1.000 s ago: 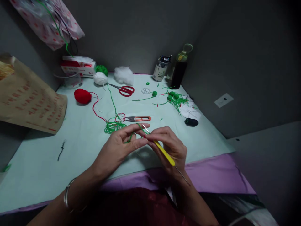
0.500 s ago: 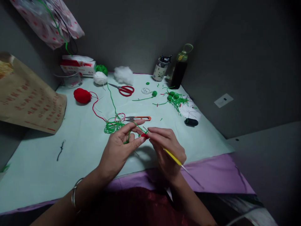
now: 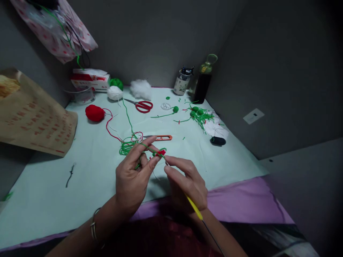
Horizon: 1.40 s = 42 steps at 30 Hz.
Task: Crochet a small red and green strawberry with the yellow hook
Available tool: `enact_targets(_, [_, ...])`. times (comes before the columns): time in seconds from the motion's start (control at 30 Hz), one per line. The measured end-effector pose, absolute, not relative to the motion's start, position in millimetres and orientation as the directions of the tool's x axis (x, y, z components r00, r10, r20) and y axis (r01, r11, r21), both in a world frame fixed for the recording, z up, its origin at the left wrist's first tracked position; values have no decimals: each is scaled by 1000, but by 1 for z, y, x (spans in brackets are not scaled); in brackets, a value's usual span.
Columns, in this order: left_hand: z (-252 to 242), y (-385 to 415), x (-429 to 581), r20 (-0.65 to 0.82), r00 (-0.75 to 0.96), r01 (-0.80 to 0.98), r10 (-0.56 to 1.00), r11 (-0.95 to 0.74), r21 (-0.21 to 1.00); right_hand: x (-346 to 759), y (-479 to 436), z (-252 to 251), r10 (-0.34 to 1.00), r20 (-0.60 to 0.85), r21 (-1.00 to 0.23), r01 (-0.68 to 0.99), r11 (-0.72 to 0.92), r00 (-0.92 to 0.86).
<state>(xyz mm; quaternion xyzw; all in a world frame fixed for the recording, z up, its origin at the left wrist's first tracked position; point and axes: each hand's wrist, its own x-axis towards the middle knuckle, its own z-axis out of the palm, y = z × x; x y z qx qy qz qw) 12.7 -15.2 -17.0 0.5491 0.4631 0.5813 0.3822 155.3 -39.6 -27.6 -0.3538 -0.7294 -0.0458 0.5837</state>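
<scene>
Between thumb and fingers, my left hand (image 3: 135, 171) pinches a small red and green crochet piece (image 3: 160, 153). Green yarn passes over its raised forefinger and around the other fingers. My right hand (image 3: 187, 182) is closed around a crochet hook (image 3: 195, 207) with a yellow grip, its thin metal tip at the edge of the piece. A loose heap of green yarn (image 3: 127, 147) lies just beyond my left hand. Orange thread snips (image 3: 164, 137) rest behind the fingers, their blades partly covered by my left forefinger.
A red yarn ball (image 3: 95, 113), a white yarn ball (image 3: 115, 93) and red-handled scissors (image 3: 144, 106) lie farther back. Stuffing (image 3: 141, 89) sits by the wall. At right are green crocheted balls (image 3: 197, 111), a dark bottle (image 3: 203, 85) and a black spool (image 3: 218, 141). A paper bag (image 3: 40, 121) stands left.
My right hand has drawn slightly down and back, and the hook now points more steeply. More of the red and green piece shows. The view has shifted a little.
</scene>
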Motion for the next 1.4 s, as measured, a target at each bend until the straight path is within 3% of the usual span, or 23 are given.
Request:
enact_targets(0.17, [-14,-16,12,375,-92,145,922,-360,921,156,-40,-25,516,856,-422,513,748,-48])
enact_targets(0.43, [-13,-17,8,396,-39,179,917,-384,906,161,-39,-17,572,819,-495,443,748,-51])
enact_targets(0.67, [-10,-16,9,290,-35,113,956,-285,952,164,-38,-25,470,870,-314,566,762,-150])
enact_targets(0.73, [-10,-16,8,237,-21,66,971,-235,970,165,-38,-20,514,849,-380,534,755,-123])
enact_targets(0.8, [-10,-15,8,220,-11,47,975,-219,975,166,-39,-12,623,779,-532,453,715,-69])
enact_targets(0.87, [-10,-14,7,225,-17,60,974,-224,973,167,-39,-7,671,738,-574,454,682,-75])
enact_targets(1.0, [-8,-10,9,92,-17,-12,996,-92,996,166,-38,-14,555,796,-276,670,689,-242])
enact_targets(1.07, [-8,-8,8,-19,76,-147,997,30,989,166,-37,-21,490,833,-217,663,716,-257])
enact_targets(1.2, [-7,-7,6,-91,221,-284,971,154,947,168,-35,-22,505,851,-360,543,759,-142])
enact_targets(1.33, [-3,-11,5,-9,80,-81,997,15,997,173,-33,-7,710,701,-650,354,673,-62])
enact_targets(1.4, [-1,-11,6,39,32,-3,999,-39,999,174,-31,-3,745,664,-690,331,643,-64])
